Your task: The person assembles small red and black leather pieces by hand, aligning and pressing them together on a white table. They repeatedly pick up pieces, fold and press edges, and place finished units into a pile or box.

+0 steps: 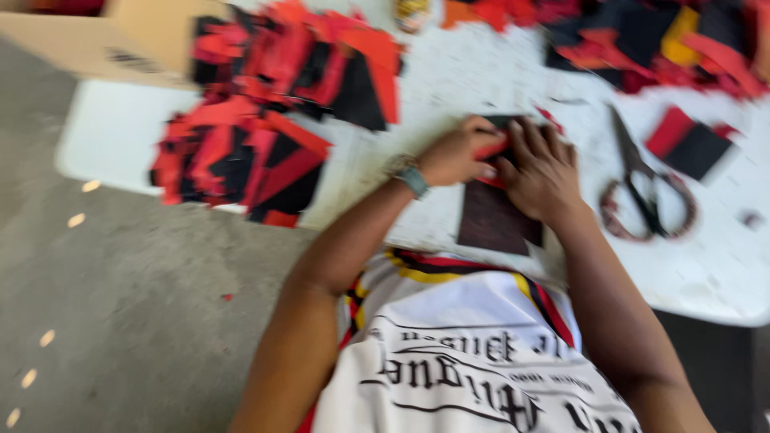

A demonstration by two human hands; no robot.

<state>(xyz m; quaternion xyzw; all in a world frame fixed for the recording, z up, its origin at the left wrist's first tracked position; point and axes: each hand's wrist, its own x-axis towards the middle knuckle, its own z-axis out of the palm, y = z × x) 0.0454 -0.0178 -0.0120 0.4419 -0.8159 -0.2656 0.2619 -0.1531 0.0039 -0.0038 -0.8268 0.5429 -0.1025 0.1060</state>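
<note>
My left hand (459, 152) and my right hand (541, 170) meet over a small red and black fabric piece (499, 149) on the white table (449, 88). Both hands pinch and press that piece. Below them lies a dark brown rectangular piece (493, 220), partly under my right hand. The view is blurred, so the exact finger grip is unclear. A watch sits on my left wrist.
A heap of red and black fabric cut-outs (257, 120) lies at the left of the table. Scissors (646, 188) lie to the right, beside a red and black patch (690, 144). More scraps (658, 40) fill the far right. A cardboard box (104, 36) stands at the back left.
</note>
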